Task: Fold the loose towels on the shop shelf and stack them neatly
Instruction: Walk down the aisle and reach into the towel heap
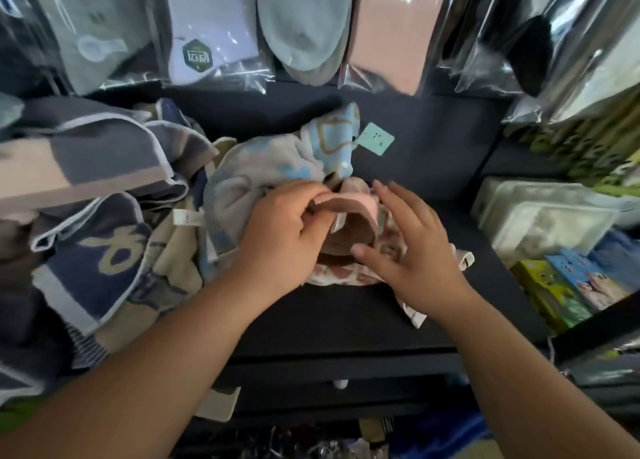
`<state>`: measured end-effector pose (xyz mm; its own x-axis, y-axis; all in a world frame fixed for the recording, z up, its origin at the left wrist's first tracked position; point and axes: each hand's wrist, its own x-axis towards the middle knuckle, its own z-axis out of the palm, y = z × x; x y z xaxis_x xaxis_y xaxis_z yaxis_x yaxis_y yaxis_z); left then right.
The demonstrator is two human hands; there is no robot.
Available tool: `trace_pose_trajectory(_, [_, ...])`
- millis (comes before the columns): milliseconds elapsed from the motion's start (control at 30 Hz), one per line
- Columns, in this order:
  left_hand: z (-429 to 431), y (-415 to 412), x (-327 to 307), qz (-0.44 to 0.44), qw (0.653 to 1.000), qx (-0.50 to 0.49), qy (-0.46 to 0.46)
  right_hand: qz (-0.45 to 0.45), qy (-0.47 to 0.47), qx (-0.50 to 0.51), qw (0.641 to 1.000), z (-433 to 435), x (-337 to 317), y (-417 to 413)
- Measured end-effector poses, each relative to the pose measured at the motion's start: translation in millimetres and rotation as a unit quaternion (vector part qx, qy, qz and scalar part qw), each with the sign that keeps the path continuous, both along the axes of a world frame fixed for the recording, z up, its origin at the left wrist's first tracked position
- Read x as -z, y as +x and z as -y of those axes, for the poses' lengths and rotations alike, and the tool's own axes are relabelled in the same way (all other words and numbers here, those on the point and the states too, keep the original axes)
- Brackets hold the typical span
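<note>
Nearest, the dark shelf (346, 320) lies below both wrists. The left hand (280, 237) pinches the hem of a crumpled pink towel (349, 209), thumb and fingers curled round it. The right hand (415, 250) sits just right of that pinch, fingers spread straight over the same cloth, holding nothing. Left of the grip a heap of navy and beige towels (104, 216) crowds in. Just beyond lies a blue-and-beige towel (277, 160) with a green tag (375, 138). Well right are coloured boxes (571, 285). Farthest, bagged socks (301, 36) hang.

A heap of towels (104, 216) lies left on the shelf (433, 167), boxes (575, 282) right, bagged socks (304, 25) hanging behind.
</note>
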<state>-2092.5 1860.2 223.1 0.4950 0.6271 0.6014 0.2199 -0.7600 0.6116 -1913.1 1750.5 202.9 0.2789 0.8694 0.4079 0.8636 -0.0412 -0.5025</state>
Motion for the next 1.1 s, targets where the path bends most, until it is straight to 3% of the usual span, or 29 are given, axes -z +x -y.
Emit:
trace_pose_trajectory(100, [1,2,-19,0.013,0.999,0.015,0.033,-0.087,0.093,-0.015,0.992,-12,-23,-6])
trace_pose_trajectory(233, [-12,1,-8,-0.068,0.995,-0.045,0.062,-0.232,0.103,0.032,0.967,-12,-46,4])
trace_pose_trajectory(400, [-29,-7,14,-0.207,0.963,-0.142,0.094,-0.507,0.165,0.108,0.839,-4,-56,26])
trace_pose_trajectory(533, [-43,-14,19,-0.297,0.931,-0.202,0.065,-0.59,0.183,0.175,0.767,-1,-44,52])
trace_pose_trajectory(633, [-48,-14,23,-0.27,0.939,-0.204,0.062,-0.617,0.172,0.247,0.727,5,-36,71])
trace_pose_trajectory(700, [-50,-13,24,-0.26,0.941,-0.202,0.072,-0.581,0.189,0.28,0.74,6,-28,82])
trace_pose_trajectory(767, [-47,-12,19,-0.254,0.944,-0.194,0.086,-0.453,0.217,0.27,0.822,13,-21,80])
trace_pose_trajectory(833, [-41,-9,12,-0.244,0.946,-0.186,0.108,-0.193,0.188,0.203,0.941,20,-12,66])
trace_pose_trajectory(867, [-38,-7,9,-0.236,0.946,-0.187,0.123,-0.043,0.127,0.171,0.976,22,-6,56])
trace_pose_trajectory(900, [-36,-5,6,-0.227,0.944,-0.196,0.139,0.085,0.067,0.139,0.984,22,-2,43])
trace_pose_trajectory(967, [-38,0,-1,-0.224,0.933,-0.229,0.164,0.207,-0.075,0.056,0.974,17,14,24])
trace_pose_trajectory(1033, [-45,4,-6,-0.27,0.911,-0.27,0.155,0.234,-0.203,0.013,0.951,7,36,21])
trace_pose_trajectory(1100, [-56,7,-10,-0.335,0.887,-0.296,0.118,0.238,-0.249,0.019,0.939,-2,50,28])
